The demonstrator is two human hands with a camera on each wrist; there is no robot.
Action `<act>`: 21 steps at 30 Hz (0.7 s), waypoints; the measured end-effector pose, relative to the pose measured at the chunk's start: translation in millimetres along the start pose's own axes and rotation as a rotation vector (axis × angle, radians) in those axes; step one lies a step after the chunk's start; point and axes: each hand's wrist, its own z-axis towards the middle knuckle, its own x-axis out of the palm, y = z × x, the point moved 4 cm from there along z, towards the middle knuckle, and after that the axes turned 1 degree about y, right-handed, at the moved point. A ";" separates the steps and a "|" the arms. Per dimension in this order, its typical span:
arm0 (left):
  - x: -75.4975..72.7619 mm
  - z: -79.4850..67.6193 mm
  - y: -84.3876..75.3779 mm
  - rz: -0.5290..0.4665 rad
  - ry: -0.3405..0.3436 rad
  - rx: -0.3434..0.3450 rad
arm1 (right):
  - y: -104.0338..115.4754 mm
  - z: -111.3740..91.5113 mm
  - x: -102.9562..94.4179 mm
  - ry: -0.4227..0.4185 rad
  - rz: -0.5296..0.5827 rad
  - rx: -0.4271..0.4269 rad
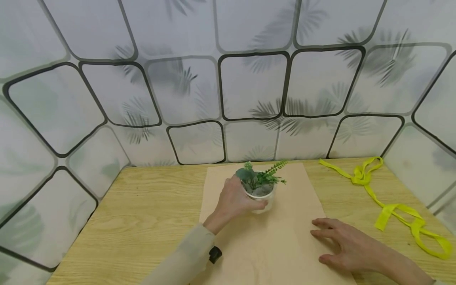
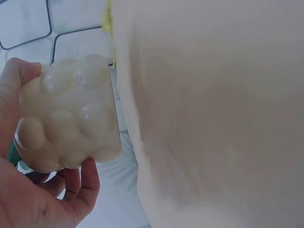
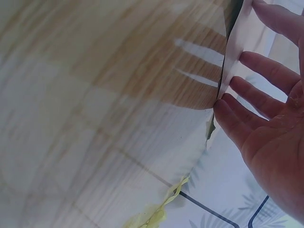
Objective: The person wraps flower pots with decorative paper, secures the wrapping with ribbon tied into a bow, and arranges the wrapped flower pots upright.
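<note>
My left hand (image 1: 236, 199) grips a small white plant pot (image 1: 268, 201) around its side, thumb toward me. Green artificial leaves and grey stones fill the pot's top. In the left wrist view the pot's bumpy, bubble-like wall (image 2: 61, 124) shows between thumb and fingers. Under it lies a sheet of light brown paper (image 1: 274, 245) on the wooden table. My right hand (image 1: 350, 245) rests at the sheet's right edge with its fingers spread and holds nothing. In the right wrist view its fingertips (image 3: 230, 111) are right at the paper's edge.
A yellow ribbon (image 1: 361, 176) lies in loose loops along the right side of the wooden table (image 1: 142, 213). Behind and beside the table hang pale curtains (image 1: 253, 87) with dark rounded squares and leaf prints. A dark wristband (image 1: 215, 254) sits at my left sleeve.
</note>
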 end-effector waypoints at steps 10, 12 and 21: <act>13.1 7.2 -6.5 -0.043 0.021 -0.052 | 0.0 0.5 -0.8 0.029 0.025 0.016; 17.0 8.8 -6.9 -0.048 0.024 -0.061 | 0.1 0.4 -1.1 0.023 0.024 0.013; 32.0 15.0 -11.9 -0.035 0.046 -0.084 | -1.6 1.7 -0.2 0.055 0.040 0.030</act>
